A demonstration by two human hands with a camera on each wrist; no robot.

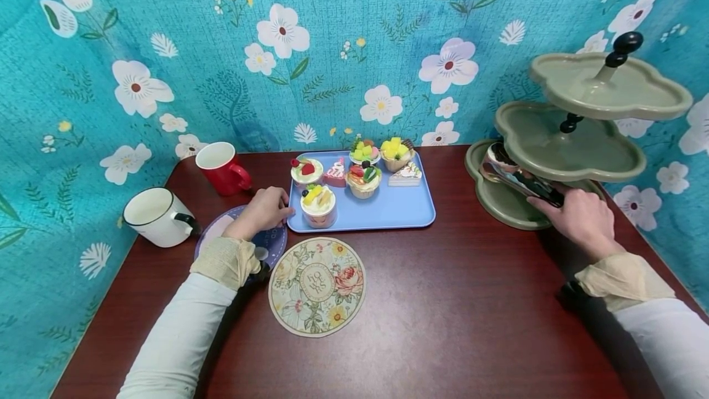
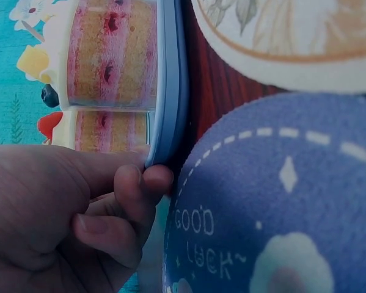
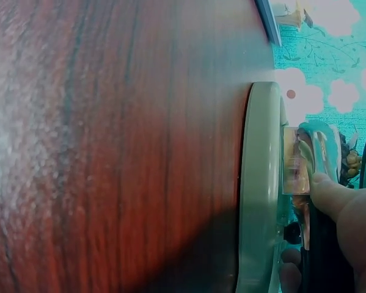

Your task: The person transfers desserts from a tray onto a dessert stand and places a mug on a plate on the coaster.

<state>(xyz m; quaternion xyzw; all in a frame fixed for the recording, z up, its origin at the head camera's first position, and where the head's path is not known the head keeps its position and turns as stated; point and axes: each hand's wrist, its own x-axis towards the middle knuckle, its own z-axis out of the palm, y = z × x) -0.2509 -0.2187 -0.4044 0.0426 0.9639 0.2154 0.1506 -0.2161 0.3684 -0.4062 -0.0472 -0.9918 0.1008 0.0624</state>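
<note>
Layered dessert [image 3: 296, 162] is at the bottom tier [image 1: 509, 209] over on your right, and it looks like it's pinched in the tongs [image 3: 323, 256]. Your counter [image 1: 443, 300] carries the whole lot, dark reddish wood. Biggest thing on it is the sage green three-tier stand [image 1: 604, 148], and its middle tier overhangs the spot you're working in, so you're coming in from the near side.

Next size down you've got the blue tray [image 1: 399, 209], with seven desserts on it: cups, tarts and a couple of cake slices, mostly bunched toward its left and back. Your left hand [image 1: 266, 207] is pinching the rim at its left end. Just in front is the floral mat [image 1: 317, 287], then the purple mat [image 1: 279, 244] partly under your left arm, with the white mug [image 1: 160, 220] and red mug [image 1: 220, 174] beyond it.

Your right hand [image 1: 584, 214] is wrapped round the tongs' black handle. Seems like you're on the setting-down step, though a still can't rule out a pick-up, and you can't tell whether the dessert's base touches the tier. If it's a set-down, the next move calls for getting it level, easing your squeeze, then backing out low without knocking that middle tier.
</note>
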